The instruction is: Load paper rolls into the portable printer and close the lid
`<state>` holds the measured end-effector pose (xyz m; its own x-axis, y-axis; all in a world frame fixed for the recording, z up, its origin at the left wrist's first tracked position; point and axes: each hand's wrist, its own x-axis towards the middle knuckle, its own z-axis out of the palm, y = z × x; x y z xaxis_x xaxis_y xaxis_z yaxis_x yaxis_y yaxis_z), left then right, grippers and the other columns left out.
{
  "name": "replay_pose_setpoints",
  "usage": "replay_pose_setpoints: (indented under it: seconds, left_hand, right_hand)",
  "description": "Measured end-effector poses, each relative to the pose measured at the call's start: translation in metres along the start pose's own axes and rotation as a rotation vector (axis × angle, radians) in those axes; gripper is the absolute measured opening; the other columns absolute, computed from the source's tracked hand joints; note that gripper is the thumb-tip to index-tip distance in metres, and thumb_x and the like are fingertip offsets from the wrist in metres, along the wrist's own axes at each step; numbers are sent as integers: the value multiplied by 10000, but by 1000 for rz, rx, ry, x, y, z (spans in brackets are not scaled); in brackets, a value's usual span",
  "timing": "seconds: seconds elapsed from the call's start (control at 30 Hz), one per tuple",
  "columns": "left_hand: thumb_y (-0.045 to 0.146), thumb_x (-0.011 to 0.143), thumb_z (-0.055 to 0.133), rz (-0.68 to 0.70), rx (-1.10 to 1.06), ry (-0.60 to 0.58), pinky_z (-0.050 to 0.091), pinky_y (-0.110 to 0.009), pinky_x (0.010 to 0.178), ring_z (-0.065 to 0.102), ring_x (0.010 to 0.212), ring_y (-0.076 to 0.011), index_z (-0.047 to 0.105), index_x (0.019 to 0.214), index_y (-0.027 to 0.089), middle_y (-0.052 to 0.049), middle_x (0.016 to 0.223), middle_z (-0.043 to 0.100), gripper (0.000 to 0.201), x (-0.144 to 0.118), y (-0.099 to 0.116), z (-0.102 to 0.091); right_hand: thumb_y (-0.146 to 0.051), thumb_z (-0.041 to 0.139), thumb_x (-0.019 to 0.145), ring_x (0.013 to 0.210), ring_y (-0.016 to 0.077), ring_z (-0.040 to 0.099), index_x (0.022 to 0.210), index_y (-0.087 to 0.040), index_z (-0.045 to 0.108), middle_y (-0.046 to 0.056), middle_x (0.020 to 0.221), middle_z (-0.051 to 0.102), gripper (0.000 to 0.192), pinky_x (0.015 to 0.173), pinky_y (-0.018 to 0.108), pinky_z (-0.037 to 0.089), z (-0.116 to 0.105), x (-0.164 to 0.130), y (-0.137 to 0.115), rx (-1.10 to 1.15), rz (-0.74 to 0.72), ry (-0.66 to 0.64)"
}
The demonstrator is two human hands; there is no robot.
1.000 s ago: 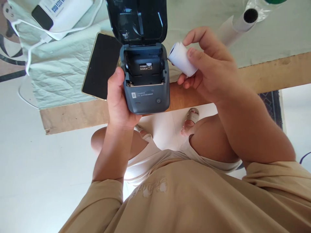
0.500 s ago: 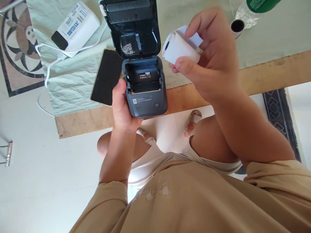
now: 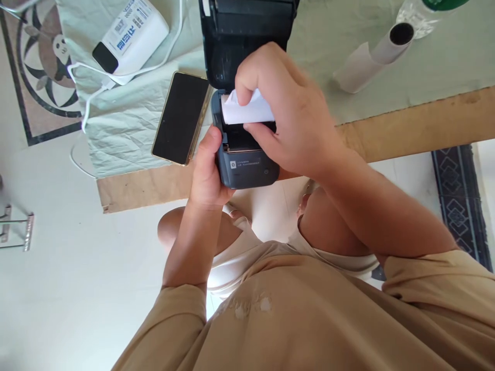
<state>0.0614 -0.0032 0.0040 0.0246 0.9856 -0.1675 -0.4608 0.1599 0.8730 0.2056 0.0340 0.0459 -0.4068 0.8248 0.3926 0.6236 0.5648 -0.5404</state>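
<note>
My left hand (image 3: 207, 170) grips the left side of a small dark grey printer (image 3: 247, 170), whose lid (image 3: 247, 46) stands open above it. Thumb and fingers of my right hand (image 3: 282, 113) pinch a white paper roll (image 3: 245, 111) and hold it inside the printer's open paper bay. The hand covers most of the bay and the right end of the roll.
A black phone (image 3: 181, 118) lies just left of the printer on a pale green cloth (image 3: 124, 129) over a wooden table (image 3: 425, 123). A white power bank (image 3: 131, 33) with a cable sits at the back left. A second paper roll (image 3: 371, 56) and a bottle (image 3: 425, 13) lie at the back right.
My right hand has carried the paper roll from up at the right of the printer down into its open bay. My left hand keeps hold of the printer.
</note>
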Motion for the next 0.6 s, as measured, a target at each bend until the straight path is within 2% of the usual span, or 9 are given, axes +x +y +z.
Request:
replay_pose_setpoints:
  seconds: [0.13,0.2,0.3,0.43,0.5,0.6]
  left_hand:
    - [462,1023,416,-59,-4,0,466,-416,1179,357,1519,-310,709,951,215,-57,1244,702,390,0,2,-4]
    - [483,992,486,-75,7,-2,479,-415,1161,376,1506,-318,701,936,231,-54,1226,708,337,2,0,-7]
    - [549,921,593,-32,-9,-43,517,-440,1116,427,1463,-336,691,926,247,-56,1181,713,318,6,-4,-9]
    - [658,885,595,4,-13,-38,575,-437,1029,507,1395,-351,685,880,247,-81,1105,722,420,10,-8,-8]
    - [641,889,595,-11,-9,-39,576,-424,1023,499,1405,-352,680,854,242,-75,1118,723,410,9,-8,-8]
    - [530,854,676,0,-26,-67,553,-421,1051,459,1441,-356,676,839,238,-53,1108,741,292,7,-6,-13]
  right_hand:
    - [-38,478,806,937,196,617,943,-230,567,18,1114,669,253,854,368,485,-1,2,-1,-57,55,-78]
    - [-66,540,789,946,193,636,962,-229,598,5,1103,684,245,827,355,488,-2,1,4,-45,38,-112]
    - [-171,577,847,969,189,668,959,-232,654,-14,1057,722,149,806,337,479,1,-2,15,-19,-19,-135]
    - [-151,536,883,876,173,679,911,-240,655,-25,952,744,151,764,342,463,5,-8,20,-34,-29,-33]
    - [-133,544,868,859,173,680,919,-243,632,-23,941,745,150,734,342,470,4,-10,18,-6,-8,20]
    - [-165,540,889,872,176,678,907,-257,603,-21,933,740,113,777,342,505,-3,-13,11,36,-10,82]
